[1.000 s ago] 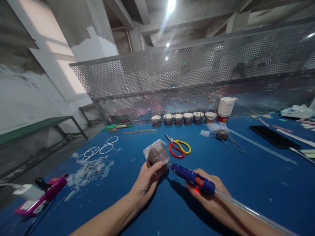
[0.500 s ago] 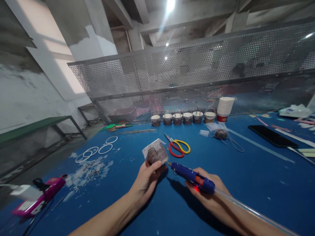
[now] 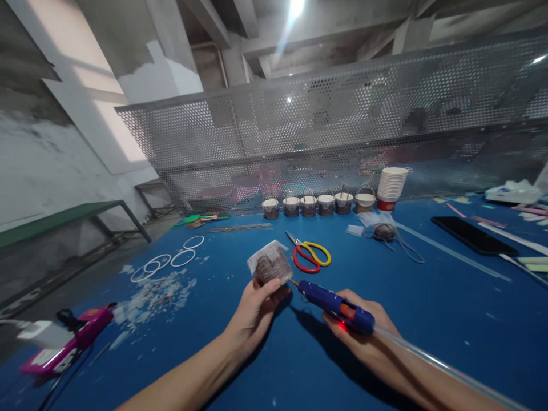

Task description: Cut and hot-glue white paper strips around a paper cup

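Two bare hands are at work above a blue-topped table [image 3: 257, 379]: my left grip [image 3: 260, 308] is wrapped around the near side of a small tilted cup [image 3: 270, 262], whitish and wound with grey-brown cord, while my right grip [image 3: 363, 325] is closed around a dark-blue glue gun [image 3: 323, 298] with an orange-red inset.

The cup lies forward and left of my right grip. The gun's long axis slants from far left to near right, its metal nozzle [image 3: 294, 282] pointing at the cup's lower right edge. The two are just beside each other; whether they touch, I cannot tell. One clear rod [image 3: 436, 359] runs back from the gun toward my right.

Beyond the cup lies one pair of scissors [image 3: 302, 246] with red and yellow handles. Six cord-wrapped cups [image 3: 326, 206] with white rims line the far edge, ending at one stack of white paper cups [image 3: 393, 185], too tightly nested to count. Four thin white rings [image 3: 183, 266] rest at left, one brown cord ball [image 3: 384, 232] and one black phone [image 3: 473, 235] at right, one magenta power strip [image 3: 81, 335] near left.
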Tool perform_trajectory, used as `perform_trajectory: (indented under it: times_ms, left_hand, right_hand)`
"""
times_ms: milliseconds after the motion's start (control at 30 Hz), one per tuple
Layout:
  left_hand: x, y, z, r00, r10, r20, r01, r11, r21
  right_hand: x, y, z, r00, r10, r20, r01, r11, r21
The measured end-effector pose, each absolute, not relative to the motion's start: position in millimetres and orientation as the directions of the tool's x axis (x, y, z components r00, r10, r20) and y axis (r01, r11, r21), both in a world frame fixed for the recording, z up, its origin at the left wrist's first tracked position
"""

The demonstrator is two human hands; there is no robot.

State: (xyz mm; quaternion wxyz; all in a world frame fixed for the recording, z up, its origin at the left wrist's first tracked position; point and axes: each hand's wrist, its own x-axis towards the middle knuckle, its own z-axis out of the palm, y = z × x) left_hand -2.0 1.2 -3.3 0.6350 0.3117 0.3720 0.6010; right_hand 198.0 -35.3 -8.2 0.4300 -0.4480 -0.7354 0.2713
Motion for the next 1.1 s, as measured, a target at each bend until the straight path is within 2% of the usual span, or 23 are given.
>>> perform_trajectory:
  times_ms: [400, 633, 933, 1100]
  left_hand:
    - [-2.8, 1.5, -5.3, -0.010, 0.994, -0.111, -0.529, 0.089, 0.844]
    - [-1.8, 1.7, -5.5, -0.014, 0.997, -0.073, -0.513, 0.055, 0.857]
    - [-3.0, 1.3, -5.3, -0.007, 0.998, -0.062, -0.494, 0.051, 0.868]
    - [-2.4, 1.9, -7.2, -0.007, 0.999, -0.054, -0.497, 0.043, 0.867]
  right_hand:
    - [198.4, -31.0, -12.1, -0.203, 0.886, 0.416, 0.445, 0.462, -0.767]
    - [196.5, -36.2, -9.5, -0.257, 0.838, 0.480, 0.455, 0.544, -0.705]
    - [197.9, -33.4, -10.9, -0.215, 0.885, 0.412, 0.456, 0.464, -0.759]
    - [197.4, -35.4, -10.5, -0.252, 0.851, 0.462, 0.439, 0.525, -0.729]
